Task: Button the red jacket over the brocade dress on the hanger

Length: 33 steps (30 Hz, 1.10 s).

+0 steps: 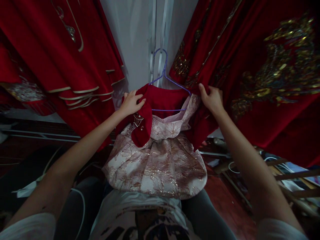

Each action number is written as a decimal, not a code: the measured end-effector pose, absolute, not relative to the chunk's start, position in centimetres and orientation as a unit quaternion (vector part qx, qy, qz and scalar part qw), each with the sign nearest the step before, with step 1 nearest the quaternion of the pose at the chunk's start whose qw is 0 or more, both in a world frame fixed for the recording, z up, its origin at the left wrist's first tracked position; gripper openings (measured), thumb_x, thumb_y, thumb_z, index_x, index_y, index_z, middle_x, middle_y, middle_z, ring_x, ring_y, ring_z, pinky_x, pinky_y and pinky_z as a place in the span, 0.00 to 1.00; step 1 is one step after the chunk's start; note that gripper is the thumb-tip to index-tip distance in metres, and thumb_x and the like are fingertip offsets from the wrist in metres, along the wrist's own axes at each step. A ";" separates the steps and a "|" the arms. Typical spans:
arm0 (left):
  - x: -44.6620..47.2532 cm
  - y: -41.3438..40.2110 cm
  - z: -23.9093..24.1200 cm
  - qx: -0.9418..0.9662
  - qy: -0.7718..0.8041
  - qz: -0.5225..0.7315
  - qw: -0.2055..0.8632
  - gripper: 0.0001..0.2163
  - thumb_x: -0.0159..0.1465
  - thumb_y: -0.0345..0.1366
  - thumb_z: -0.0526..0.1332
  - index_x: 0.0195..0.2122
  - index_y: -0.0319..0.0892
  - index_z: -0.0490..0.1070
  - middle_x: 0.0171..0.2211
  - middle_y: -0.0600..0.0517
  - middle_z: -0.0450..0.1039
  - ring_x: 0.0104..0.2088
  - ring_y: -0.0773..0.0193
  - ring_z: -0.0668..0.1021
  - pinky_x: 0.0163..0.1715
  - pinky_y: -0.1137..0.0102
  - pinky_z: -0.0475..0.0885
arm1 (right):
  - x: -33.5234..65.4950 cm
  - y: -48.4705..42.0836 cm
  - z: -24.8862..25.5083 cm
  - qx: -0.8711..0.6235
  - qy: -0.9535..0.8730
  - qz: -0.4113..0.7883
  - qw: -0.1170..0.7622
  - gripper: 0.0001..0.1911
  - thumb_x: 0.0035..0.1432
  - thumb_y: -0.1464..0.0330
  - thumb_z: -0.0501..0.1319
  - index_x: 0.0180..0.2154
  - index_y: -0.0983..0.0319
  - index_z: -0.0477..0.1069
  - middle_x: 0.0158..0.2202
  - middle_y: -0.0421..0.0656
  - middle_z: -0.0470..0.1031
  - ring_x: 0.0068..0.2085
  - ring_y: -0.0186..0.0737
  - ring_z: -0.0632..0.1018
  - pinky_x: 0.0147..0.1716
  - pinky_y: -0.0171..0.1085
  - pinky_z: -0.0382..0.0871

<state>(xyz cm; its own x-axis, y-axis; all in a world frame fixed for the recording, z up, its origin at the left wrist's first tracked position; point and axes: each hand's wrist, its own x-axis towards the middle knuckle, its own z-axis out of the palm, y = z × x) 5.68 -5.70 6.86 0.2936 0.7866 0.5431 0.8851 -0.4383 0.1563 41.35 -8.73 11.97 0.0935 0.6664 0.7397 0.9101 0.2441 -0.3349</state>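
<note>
A pink brocade dress [172, 163] with gold thread hangs in front of me on a purple hanger [164, 71]. Over its shoulders lies a short red jacket [166, 96] with beaded trim on its left front. My left hand [132, 102] grips the jacket at its left shoulder, fingers closed on the cloth. At the opposite shoulder my right hand [212, 98] is closed on the red cloth too, thumb on top. The hanger's lower bar shows inside the neckline. The dress's skirt reaches down close to my lap.
Red garments with cream piping [82, 88] hang at the left. More red garments with gold sequins [282, 63] hang at the right. Behind the hanger are metal poles [157, 30] and a pale wall. A wooden frame [297, 176] stands low at the right, on a reddish floor [225, 200].
</note>
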 end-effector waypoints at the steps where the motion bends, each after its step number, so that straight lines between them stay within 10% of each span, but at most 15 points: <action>1: 5.8 -5.8 6.9 -0.799 -0.526 -0.280 0.086 0.16 0.66 0.45 0.50 0.39 0.41 0.73 0.50 0.39 0.67 0.54 0.43 0.68 0.52 0.50 0.59 | 40.7 -8.8 11.8 -0.596 -0.663 -0.134 0.434 0.28 0.63 0.47 0.47 0.25 0.61 0.66 0.19 0.44 0.66 0.26 0.40 0.70 0.30 0.38 0.59; 23: 9.9 -8.4 7.1 -0.764 -0.485 -0.423 0.036 0.14 0.66 0.46 0.52 0.40 0.43 0.72 0.56 0.40 0.60 0.61 0.41 0.57 0.59 0.47 0.50 | 26.9 -9.4 5.6 -0.437 -0.768 0.100 0.457 0.23 0.63 0.49 0.49 0.32 0.58 0.71 0.28 0.45 0.74 0.31 0.45 0.76 0.37 0.40 0.65; 33: 13.0 -7.7 5.5 -0.784 -0.377 -0.463 -0.170 0.18 0.66 0.53 0.51 0.39 0.44 0.70 0.42 0.46 0.71 0.48 0.54 0.73 0.52 0.59 0.65 | 27.9 -10.5 4.1 -0.383 -0.712 0.206 0.551 0.23 0.63 0.49 0.48 0.33 0.59 0.69 0.31 0.41 0.73 0.36 0.40 0.74 0.40 0.38 0.69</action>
